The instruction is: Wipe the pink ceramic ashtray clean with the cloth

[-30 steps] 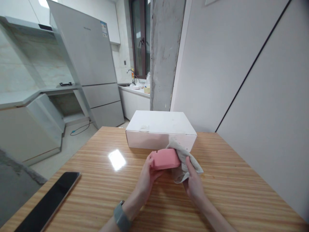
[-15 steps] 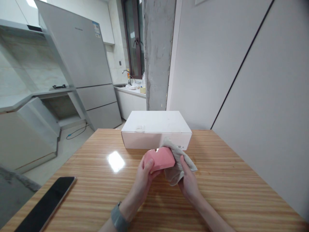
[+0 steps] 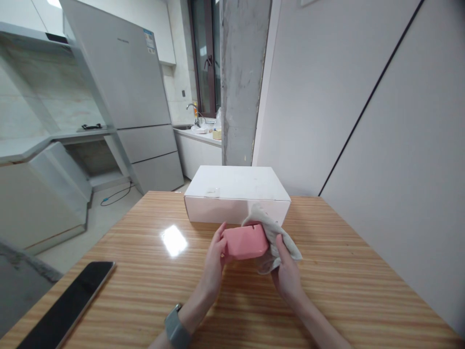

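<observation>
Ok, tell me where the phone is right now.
In the head view the phone lies flat on the wooden table, near its left edge, well left of the left hand.

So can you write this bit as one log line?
left hand: holds pink box | right hand: presses grey cloth against it | behind: white box | phone on table
</observation>
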Available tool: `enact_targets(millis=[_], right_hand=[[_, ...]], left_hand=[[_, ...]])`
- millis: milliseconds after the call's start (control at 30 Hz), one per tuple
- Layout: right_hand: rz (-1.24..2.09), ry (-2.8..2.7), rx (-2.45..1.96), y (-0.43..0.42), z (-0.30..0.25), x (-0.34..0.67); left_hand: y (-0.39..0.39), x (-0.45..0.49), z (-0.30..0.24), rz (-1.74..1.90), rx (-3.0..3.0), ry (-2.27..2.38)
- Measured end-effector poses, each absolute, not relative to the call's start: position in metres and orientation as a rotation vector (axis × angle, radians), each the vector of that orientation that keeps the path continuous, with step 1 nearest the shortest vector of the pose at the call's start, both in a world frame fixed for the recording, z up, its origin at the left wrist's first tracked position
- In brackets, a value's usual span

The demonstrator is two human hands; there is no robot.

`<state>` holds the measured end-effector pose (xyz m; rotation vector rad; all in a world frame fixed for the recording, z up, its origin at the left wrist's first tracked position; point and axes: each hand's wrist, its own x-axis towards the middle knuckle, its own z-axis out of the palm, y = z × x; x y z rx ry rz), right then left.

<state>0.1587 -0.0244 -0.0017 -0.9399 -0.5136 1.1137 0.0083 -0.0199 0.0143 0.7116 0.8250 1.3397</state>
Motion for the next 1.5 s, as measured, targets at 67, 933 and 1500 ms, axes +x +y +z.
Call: enact_targets(millis=[67, 933, 1500], right_hand=[[1.184, -0.539, -0.891, -0.024, 0.001, 0.157], [1.041, -0.557, -0.992, -0.025, -0.012, 0.163], [1.102, -0.594, -0.938, -0.030, -0.006, 0.151]], left_hand=[[-0.021, 0.007, 0.015, 1.373, 0.789, 0.852], [-0.020, 0.009, 0.014, 1.255, 0.689, 0.680], [-0.019, 0.009, 0.016, 1.246, 0.680, 0.823]])
